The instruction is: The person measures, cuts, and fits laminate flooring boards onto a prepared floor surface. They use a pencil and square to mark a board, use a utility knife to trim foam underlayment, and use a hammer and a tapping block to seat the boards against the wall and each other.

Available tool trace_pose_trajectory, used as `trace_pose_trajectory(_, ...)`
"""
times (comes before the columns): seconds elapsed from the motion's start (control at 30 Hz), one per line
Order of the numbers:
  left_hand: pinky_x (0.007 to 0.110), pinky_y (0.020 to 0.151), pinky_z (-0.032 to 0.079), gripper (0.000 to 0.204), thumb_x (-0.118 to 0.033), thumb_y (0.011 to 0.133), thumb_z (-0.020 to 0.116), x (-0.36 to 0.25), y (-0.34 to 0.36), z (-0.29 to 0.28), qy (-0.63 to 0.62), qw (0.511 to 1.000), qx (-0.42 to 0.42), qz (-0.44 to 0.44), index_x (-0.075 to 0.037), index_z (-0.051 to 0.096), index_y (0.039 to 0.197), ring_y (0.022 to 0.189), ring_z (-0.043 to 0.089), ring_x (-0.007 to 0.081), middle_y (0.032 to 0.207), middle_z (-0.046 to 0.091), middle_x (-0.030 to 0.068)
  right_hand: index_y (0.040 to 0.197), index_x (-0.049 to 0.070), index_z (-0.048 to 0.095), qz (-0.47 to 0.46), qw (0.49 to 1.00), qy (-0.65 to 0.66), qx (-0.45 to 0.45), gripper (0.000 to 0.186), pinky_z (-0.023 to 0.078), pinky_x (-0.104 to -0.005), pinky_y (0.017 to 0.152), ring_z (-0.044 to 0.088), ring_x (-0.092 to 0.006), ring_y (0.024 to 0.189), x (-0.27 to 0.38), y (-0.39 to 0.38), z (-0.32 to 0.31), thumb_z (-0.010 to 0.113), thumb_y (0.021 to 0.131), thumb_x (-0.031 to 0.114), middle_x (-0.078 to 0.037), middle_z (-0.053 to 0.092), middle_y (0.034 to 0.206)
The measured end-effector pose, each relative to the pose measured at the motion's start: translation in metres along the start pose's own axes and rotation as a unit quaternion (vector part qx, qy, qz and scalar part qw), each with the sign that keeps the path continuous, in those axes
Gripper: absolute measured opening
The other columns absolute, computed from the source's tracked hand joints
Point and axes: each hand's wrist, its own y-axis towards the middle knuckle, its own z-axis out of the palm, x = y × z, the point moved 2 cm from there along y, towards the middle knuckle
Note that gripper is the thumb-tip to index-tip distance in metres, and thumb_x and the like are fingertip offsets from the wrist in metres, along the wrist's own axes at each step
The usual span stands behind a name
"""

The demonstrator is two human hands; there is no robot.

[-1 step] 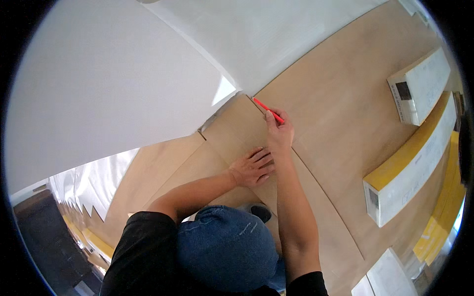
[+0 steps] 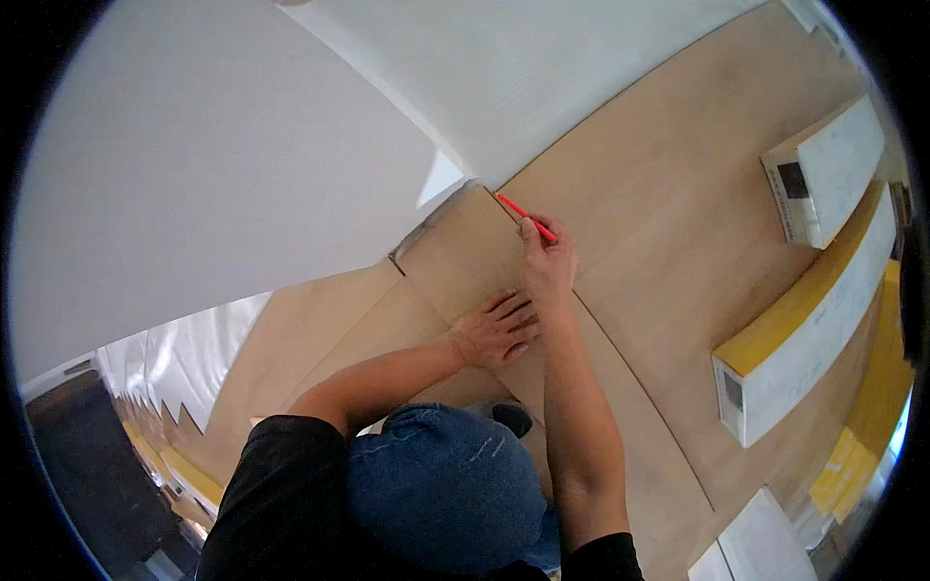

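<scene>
My right hand pinches a red pencil, fingers closed round its lower part. The pencil's far end points at the seam beside the wall corner, close to the brown surface; I cannot tell whether it touches. Flat on a brown board rests my left hand, fingers stretched out, just left of my right forearm. This board's far end lies along the foot of the white wall. A long seam runs along the board's right side toward the lower right, with a wider brown sheet beyond it.
Long white-and-yellow cartons lie at the right, with a shorter carton beyond. A white panel is at the lower right. Shiny white sheeting lies at the left below the wall. My denim-covered knee is close below my left hand.
Both hands and the pencil stay practically where they were. The bright patch by the wall corner looks dimmer.
</scene>
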Motion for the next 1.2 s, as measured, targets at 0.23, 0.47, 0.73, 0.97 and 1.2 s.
trace_pose_trajectory(0.23, 0.054, 0.119, 0.032, 0.043, -0.032, 0.087, 0.067, -0.001, -0.002, -0.002, -0.002, 1.000, 0.001, -0.005, -0.016, 0.062, 0.127, 0.137, 0.046, 0.0353, 0.142, 0.053, 0.0119, 0.112, 0.006, 0.072, -0.012, 0.991, -0.124, 0.055, 0.022, 0.052, -0.0352, 0.069, 0.063, -0.0201, 0.072, 0.014, -0.002, -0.009, 0.067, 0.098, 0.023, -0.013, 0.069, 0.083)
trace_pose_trajectory(0.47, 0.052, 0.122, 0.028, 0.049, -0.035, 0.093, 0.062, 0.000, -0.006, -0.002, 0.026, 1.000, 0.006, -0.002, -0.019, 0.057, 0.139, 0.143, 0.041, 0.0315, 0.147, 0.050, 0.0129, 0.111, 0.011, 0.072, -0.050, 0.984, -0.166, 0.041, 0.021, 0.053, -0.0418, 0.070, 0.070, -0.0352, 0.080, 0.015, -0.002, -0.008, 0.066, 0.098, 0.026, -0.019, 0.071, 0.088)
trace_pose_trajectory(0.73, 0.052, 0.123, 0.025, 0.050, -0.033, 0.094, 0.059, -0.003, -0.005, 0.000, 0.010, 0.999, 0.038, -0.013, -0.018, 0.055, 0.142, 0.146, 0.037, 0.0328, 0.153, 0.046, 0.0134, 0.109, 0.008, 0.070, -0.035, 0.970, -0.234, 0.046, 0.020, 0.054, -0.0394, 0.070, 0.069, -0.0308, 0.081, 0.023, -0.008, -0.024, 0.065, 0.099, 0.025, -0.016, 0.071, 0.088)
trace_pose_trajectory(0.97, 0.055, 0.123, 0.022, 0.056, -0.033, 0.093, 0.060, -0.003, -0.013, 0.006, 0.005, 1.000, 0.006, 0.010, -0.017, 0.051, 0.146, 0.150, 0.032, 0.0344, 0.160, 0.038, 0.0155, 0.109, 0.002, 0.062, -0.058, 0.990, 0.032, -0.122, 0.023, 0.057, -0.0342, 0.081, 0.068, -0.0214, 0.088, -0.031, -0.146, -0.170, 0.055, 0.108, 0.024, -0.009, 0.069, 0.096)
trace_pose_trajectory(1.2, 0.053, 0.125, 0.017, 0.060, -0.041, 0.096, 0.057, -0.022, -0.029, 0.011, 0.086, 0.995, 0.054, -0.022, -0.018, 0.047, 0.151, 0.154, 0.025, 0.0335, 0.165, 0.031, 0.0142, 0.092, 0.016, 0.057, 0.233, 0.800, 0.336, -0.440, 0.035, 0.048, -0.0311, 0.059, 0.060, -0.0187, 0.068, -0.083, -0.370, -0.301, 0.047, 0.108, 0.045, -0.005, 0.068, 0.083)
